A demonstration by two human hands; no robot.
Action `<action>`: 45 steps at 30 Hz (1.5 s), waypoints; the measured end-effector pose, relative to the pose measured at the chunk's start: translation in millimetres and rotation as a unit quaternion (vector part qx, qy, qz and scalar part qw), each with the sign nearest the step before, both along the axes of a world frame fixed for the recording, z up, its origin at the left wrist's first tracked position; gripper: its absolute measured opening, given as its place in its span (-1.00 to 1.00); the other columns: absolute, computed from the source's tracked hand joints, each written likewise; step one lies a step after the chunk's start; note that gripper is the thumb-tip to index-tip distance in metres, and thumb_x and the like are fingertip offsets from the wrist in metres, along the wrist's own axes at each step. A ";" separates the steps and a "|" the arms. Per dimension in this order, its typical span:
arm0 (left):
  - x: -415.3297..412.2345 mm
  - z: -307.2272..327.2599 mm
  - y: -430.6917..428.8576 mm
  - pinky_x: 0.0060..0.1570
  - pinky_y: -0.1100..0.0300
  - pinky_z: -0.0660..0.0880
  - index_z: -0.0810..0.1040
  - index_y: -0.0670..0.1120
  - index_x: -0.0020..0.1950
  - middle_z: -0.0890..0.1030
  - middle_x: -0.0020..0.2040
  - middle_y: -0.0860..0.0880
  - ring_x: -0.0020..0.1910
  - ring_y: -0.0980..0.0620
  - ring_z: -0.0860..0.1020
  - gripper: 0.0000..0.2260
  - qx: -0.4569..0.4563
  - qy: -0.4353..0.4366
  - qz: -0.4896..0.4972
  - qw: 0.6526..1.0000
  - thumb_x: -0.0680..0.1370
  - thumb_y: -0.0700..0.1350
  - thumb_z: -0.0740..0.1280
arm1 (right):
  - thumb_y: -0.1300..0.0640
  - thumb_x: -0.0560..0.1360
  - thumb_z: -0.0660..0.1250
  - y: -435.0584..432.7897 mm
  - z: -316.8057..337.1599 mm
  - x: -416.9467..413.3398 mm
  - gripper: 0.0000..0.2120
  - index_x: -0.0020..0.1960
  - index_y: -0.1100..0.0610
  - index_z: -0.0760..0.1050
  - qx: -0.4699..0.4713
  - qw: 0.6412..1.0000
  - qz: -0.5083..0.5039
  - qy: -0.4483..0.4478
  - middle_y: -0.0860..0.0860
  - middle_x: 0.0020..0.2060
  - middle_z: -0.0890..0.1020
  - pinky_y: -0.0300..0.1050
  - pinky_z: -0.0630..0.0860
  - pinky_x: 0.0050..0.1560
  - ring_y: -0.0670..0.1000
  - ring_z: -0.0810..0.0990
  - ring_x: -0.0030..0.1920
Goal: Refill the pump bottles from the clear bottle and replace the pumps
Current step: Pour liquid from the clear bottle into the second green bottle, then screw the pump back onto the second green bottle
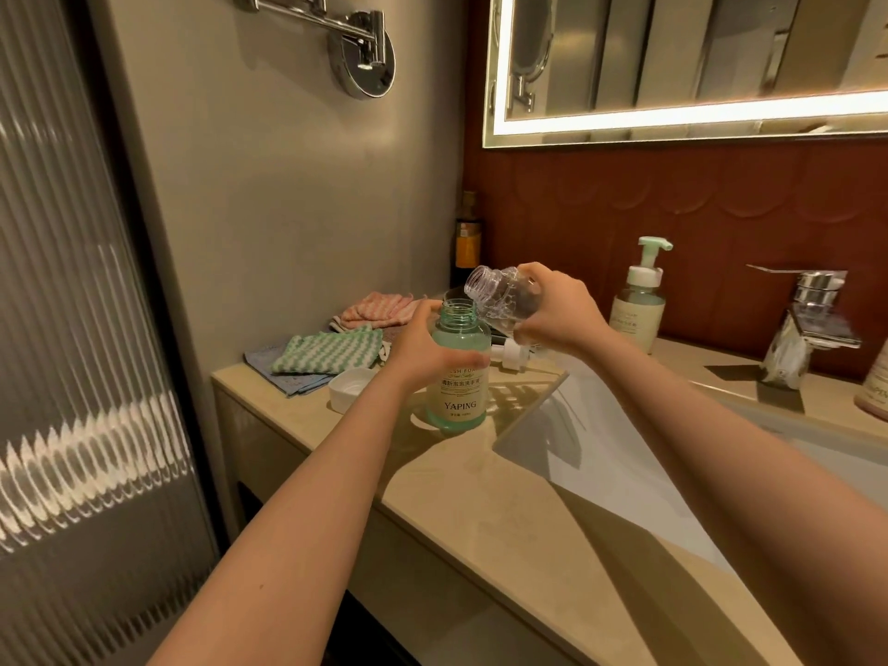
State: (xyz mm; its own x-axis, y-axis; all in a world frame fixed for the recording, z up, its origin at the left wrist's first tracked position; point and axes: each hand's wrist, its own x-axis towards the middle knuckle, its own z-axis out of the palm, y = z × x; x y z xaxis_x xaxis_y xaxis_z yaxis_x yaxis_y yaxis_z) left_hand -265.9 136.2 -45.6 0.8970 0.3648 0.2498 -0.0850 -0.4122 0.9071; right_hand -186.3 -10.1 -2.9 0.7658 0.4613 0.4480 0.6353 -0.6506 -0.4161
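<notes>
A green pump bottle point(457, 377) marked YAPING stands upright on the beige counter point(480, 497), its neck open with no pump on it. My left hand point(423, 348) wraps around its upper body. My right hand point(557, 310) holds the clear bottle point(499, 298) tilted almost level, its open mouth pointing left just above and beside the green bottle's neck. A little liquid shows inside the clear bottle. A white pump head point(511, 354) lies on the counter behind the green bottle. A second green bottle point(638, 300) with its pump fitted stands further back right.
A white cap point(350, 387) lies left of the held bottle. Folded cloths, green-white point(329, 350) and pink point(379, 310), lie at the counter's back left. A dark bottle point(467, 237) stands in the corner. The white sink basin point(600, 454) and chrome tap point(802, 324) are to the right.
</notes>
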 end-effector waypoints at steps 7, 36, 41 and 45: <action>-11.3 1.1 10.6 0.03 0.16 0.37 0.26 -0.01 0.36 0.39 0.37 -0.03 0.19 0.04 0.40 -0.29 0.022 0.014 -0.004 1.000 0.32 -0.11 0.55 | 0.17 0.29 0.54 23.5 -6.7 10.4 -0.38 0.27 0.11 0.35 0.219 0.966 0.047 0.129 0.00 0.06 0.48 -0.13 0.45 0.02 0.00 0.46 0.08; 4.8 -13.9 -1.1 0.04 0.13 0.36 0.23 0.08 0.36 0.34 0.15 0.10 0.09 0.08 0.37 -0.26 0.007 -0.033 0.024 0.999 0.30 -0.07 0.55 | 0.10 0.61 0.14 24.5 -72.3 73.0 -0.48 0.52 0.13 0.08 -0.121 0.987 -0.017 0.101 0.11 0.49 0.18 0.01 0.14 0.43 0.10 0.16 0.48; 8.7 -17.0 0.7 0.07 0.10 0.40 0.25 0.11 0.30 0.37 0.24 0.05 0.11 0.05 0.40 -0.29 0.011 -0.033 0.018 0.999 0.28 -0.05 0.56 | 0.08 0.57 0.23 32.6 -80.3 77.2 -0.49 0.47 0.09 0.18 -0.254 0.966 -0.041 0.008 0.14 0.39 0.31 0.10 0.27 0.35 0.17 0.28 0.39; 11.4 -19.6 2.1 0.20 -0.06 0.43 0.26 0.16 0.27 0.36 0.35 -0.01 0.22 -0.05 0.44 -0.28 0.006 -0.030 0.027 0.999 0.23 -0.01 0.58 | 0.22 0.52 0.29 38.6 -81.1 77.2 -0.63 0.29 0.15 0.29 -0.237 0.968 -0.072 -0.030 0.17 0.18 0.43 -0.03 0.44 0.02 0.17 0.47 0.13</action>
State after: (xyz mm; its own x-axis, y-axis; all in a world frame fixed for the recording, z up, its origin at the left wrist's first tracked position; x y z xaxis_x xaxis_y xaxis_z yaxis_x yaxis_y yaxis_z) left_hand -254.6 138.3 -65.1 0.8598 0.4086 0.3063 -0.1159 -0.4281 0.8963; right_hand -109.1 28.5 -84.0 0.8165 0.5166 0.2576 0.5376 -0.8431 -0.0133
